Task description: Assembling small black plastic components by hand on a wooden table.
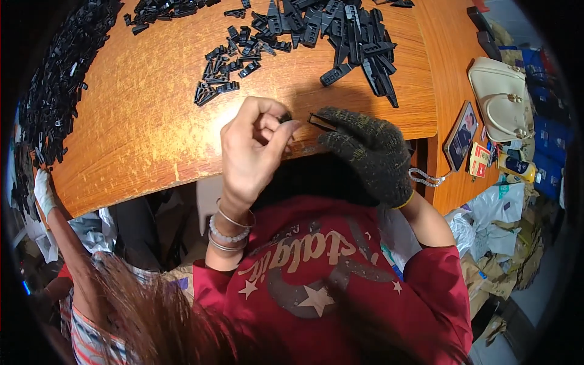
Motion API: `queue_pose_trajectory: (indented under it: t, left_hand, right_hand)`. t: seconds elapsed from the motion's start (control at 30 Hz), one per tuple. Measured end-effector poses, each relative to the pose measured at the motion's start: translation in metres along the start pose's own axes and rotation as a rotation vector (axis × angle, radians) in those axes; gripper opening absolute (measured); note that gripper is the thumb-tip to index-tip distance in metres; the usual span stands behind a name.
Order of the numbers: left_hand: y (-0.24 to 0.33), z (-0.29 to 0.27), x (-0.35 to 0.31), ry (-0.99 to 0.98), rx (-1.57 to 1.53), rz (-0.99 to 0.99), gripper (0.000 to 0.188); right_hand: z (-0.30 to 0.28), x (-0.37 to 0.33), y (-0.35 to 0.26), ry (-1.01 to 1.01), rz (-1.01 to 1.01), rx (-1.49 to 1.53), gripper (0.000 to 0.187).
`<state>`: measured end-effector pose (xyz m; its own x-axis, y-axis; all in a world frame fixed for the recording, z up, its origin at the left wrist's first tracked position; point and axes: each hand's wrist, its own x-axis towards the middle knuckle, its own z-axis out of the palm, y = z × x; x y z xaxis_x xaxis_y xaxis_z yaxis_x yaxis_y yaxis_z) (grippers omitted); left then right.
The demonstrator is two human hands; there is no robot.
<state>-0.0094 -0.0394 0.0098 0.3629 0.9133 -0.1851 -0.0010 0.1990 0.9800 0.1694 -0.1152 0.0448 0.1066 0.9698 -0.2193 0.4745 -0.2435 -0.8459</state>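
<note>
My left hand is bare, with bracelets at the wrist, and held over the table's near edge. Its fingers are curled on a small black plastic piece, mostly hidden by the thumb and fingertips. To the right is my right hand, in a dark knitted glove. Between its thumb and fingers it pinches a thin black plastic clip part, whose end points toward the left hand. The two pieces are apart. Beyond the hands lie several small black clip parts and a heap of longer, tapered black plastic pieces.
The wooden table has a worn top. A large pile of black parts covers its left side. At far left is another person's white-gloved hand. On the right are a phone, a cream handbag and a bottle.
</note>
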Motion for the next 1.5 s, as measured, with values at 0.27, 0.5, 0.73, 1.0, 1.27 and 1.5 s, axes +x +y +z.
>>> queue_pose_trajectory:
  t: [0.27,0.5,0.73,1.0,1.27,1.5]
  left_hand:
    - [-0.009,-0.001,0.009,-0.096,0.516,0.379,0.016]
    - [-0.012,-0.003,0.011,-0.092,0.474,0.431,0.017]
    - [-0.013,-0.002,0.014,-0.130,0.490,0.541,0.015]
    - [-0.012,-0.002,0.004,-0.119,0.350,0.444,0.023]
    - [-0.017,0.001,0.004,-0.122,0.361,0.403,0.024]
    - [-0.022,0.003,0.008,-0.105,0.335,0.527,0.020]
  right_hand:
    - [-0.015,0.006,0.015,-0.054,-0.215,-0.219,0.026]
    - [-0.016,0.017,0.000,-0.104,-0.203,-0.535,0.026]
    - [-0.021,0.028,0.017,-0.044,-0.600,-0.721,0.026]
    - [0.004,0.049,-0.027,-0.252,-0.603,-0.897,0.016]
    - [0.010,0.045,-0.020,-0.081,-0.744,-0.917,0.015]
    - [0.009,0.037,-0.015,-0.021,-0.662,-1.050,0.015]
